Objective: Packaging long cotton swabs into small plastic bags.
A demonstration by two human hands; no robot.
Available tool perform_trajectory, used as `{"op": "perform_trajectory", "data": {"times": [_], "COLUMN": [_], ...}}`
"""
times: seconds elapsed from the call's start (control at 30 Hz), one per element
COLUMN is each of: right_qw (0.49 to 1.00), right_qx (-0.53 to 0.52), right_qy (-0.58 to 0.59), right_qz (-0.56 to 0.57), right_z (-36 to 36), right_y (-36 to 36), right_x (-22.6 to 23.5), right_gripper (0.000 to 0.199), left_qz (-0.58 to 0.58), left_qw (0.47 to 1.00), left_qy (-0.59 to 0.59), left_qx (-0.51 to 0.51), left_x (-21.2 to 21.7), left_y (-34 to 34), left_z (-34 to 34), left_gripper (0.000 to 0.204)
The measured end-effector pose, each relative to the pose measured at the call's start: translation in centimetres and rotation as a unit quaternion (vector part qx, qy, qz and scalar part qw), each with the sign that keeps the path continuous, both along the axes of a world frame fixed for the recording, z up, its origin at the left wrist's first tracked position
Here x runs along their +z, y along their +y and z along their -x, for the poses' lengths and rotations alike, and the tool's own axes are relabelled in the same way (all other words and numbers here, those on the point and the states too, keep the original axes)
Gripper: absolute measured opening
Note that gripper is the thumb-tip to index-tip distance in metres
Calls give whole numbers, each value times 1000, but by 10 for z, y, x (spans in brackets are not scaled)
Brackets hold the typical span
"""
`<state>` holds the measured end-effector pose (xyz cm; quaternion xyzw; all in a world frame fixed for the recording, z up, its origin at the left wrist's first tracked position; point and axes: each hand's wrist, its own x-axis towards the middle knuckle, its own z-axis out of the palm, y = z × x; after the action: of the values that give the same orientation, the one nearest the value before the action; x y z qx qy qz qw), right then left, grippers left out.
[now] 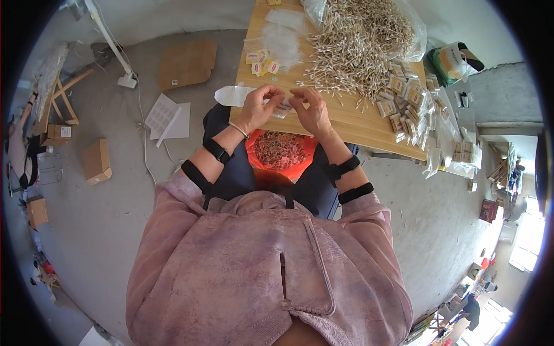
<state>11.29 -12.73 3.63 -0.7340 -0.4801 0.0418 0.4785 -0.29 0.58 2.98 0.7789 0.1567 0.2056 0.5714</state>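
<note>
My left hand (259,105) and my right hand (310,109) meet over the near edge of a wooden table (352,124). Both pinch a small clear packet (282,109) between their fingertips. A big heap of cotton swabs (358,46) lies on an open plastic bag just beyond my right hand. Small yellow-and-red labelled packets (262,61) sit beyond my left hand. A clear flat bag (231,96) sticks out over the table's left edge by my left hand. In my lap, a red bag (281,151) holds several filled packets.
Filled swab packets (407,98) are piled along the table's right side. Clear empty bags (283,34) lie at the far middle. On the concrete floor to the left are cardboard boxes (97,161), flat cardboard (186,62), paper sheets (167,118) and a white lamp stand (124,72).
</note>
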Motion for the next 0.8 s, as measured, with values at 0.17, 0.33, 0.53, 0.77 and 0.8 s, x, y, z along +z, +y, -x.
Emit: {"op": "perform_trajectory", "data": {"times": [0.17, 0.33, 0.53, 0.77, 0.8], "right_qw": [999, 997, 996, 996, 996], "right_qx": [22, 29, 51, 41, 41], "right_qy": [46, 75, 45, 34, 34], "right_qz": [0, -6, -55, -67, -67], "right_z": [6, 12, 23, 20, 19], "right_y": [-4, -6, -4, 0, -1], "right_x": [22, 38, 57, 59, 60], "right_gripper": [10, 10, 9, 10, 10], "left_qz": [77, 128, 62, 118, 118], "left_qw": [997, 990, 994, 979, 979], "left_qy": [-10, -59, -92, -165, -165], "left_qx": [-9, -25, -17, 14, 14], "left_x": [16, 37, 44, 55, 55], "left_y": [-5, -13, -17, -25, -25], "left_z": [11, 17, 21, 17, 17], "left_gripper": [19, 18, 15, 11, 11]}}
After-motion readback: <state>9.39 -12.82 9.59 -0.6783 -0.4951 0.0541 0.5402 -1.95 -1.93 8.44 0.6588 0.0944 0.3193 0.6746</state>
